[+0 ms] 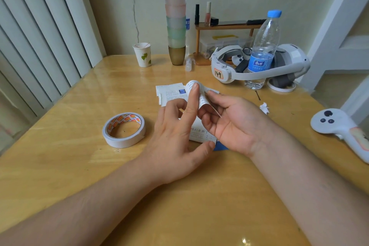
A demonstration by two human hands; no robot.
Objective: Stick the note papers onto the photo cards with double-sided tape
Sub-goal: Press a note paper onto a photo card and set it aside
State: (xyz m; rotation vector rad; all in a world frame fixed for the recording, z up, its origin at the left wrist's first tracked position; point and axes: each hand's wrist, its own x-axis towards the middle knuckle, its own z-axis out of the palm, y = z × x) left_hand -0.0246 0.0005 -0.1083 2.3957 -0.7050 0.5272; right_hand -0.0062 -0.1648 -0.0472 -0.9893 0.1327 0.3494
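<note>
Paper (202,99), a printed slip, curls above the bench (60,156) between both hands. The right hand (231,124) pinches it, its grip closed on the slip's edge. The left hand (175,140) has fingers spread and one straight finger pressing the curl from the left. Under the hands lies a card (199,136), with more printed sheets (171,93) behind. The tape roll (124,130) rests left of the hands.
</note>
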